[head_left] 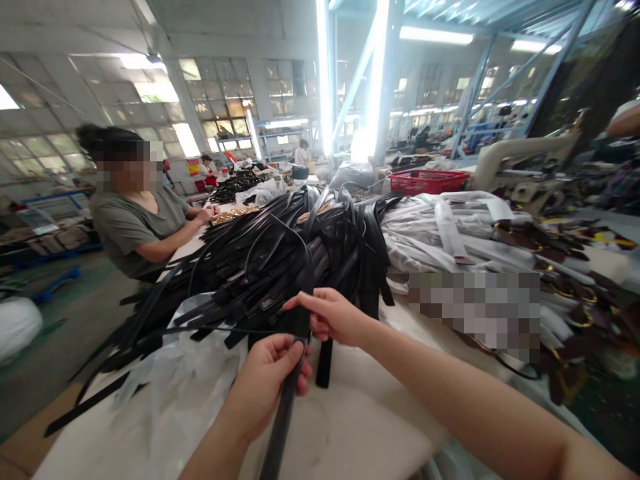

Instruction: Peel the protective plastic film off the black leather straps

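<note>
One black strap [284,420] pinched in left grip [273,370], right grip [334,317] crossing it above (closure unclear).

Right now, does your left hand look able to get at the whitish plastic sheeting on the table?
Probably yes: the plastic sheeting lies beside the left hand, with nothing visibly between them, though that hand pinches a black strap and may need to release it first.

paned windows [217,83] | greenish floor [90,313] | lit tube [436,35] | blue post [561,67]
</note>
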A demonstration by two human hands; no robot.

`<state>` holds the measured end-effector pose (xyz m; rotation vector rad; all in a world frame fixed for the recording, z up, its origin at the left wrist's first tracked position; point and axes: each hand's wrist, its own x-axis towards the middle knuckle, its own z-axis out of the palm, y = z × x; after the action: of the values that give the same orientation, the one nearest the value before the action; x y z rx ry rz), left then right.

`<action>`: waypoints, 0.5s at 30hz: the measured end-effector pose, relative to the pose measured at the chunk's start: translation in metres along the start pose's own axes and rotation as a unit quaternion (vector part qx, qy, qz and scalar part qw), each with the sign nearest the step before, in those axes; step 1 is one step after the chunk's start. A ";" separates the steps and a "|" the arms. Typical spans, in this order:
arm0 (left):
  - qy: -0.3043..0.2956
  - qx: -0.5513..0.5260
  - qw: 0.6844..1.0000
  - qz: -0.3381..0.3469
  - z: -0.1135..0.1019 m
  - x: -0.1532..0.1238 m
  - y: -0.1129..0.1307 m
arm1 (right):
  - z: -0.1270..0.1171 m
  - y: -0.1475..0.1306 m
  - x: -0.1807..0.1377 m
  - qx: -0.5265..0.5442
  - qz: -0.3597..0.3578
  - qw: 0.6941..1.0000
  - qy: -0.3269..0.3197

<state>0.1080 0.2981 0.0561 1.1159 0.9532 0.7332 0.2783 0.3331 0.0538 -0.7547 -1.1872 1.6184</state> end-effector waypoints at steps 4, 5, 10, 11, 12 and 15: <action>0.007 0.007 1.000 0.003 -0.001 0.000 -0.001 | -0.003 0.003 0.004 0.033 -0.047 0.994 0.093; 0.015 0.003 1.000 0.011 -0.001 0.001 -0.001 | -0.002 0.004 0.003 -0.004 -0.046 0.996 0.075; 0.012 -0.012 1.000 0.025 0.000 0.002 -0.002 | 0.007 0.007 -0.003 -0.114 -0.003 0.993 -0.028; 0.006 -0.011 1.000 0.020 0.000 0.001 -0.001 | 0.006 0.006 -0.003 -0.075 -0.005 0.997 -0.011; 0.002 -0.007 1.000 0.014 0.000 0.001 0.000 | 0.004 0.004 -0.002 -0.031 -0.013 0.999 0.016; 0.004 0.000 1.000 0.005 0.001 -0.001 0.003 | -0.002 0.000 0.001 0.044 -0.050 0.994 0.086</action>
<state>0.1088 0.2978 0.0595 1.1192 0.9552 0.7456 0.2798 0.3347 0.0527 -0.7499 -1.0080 1.4838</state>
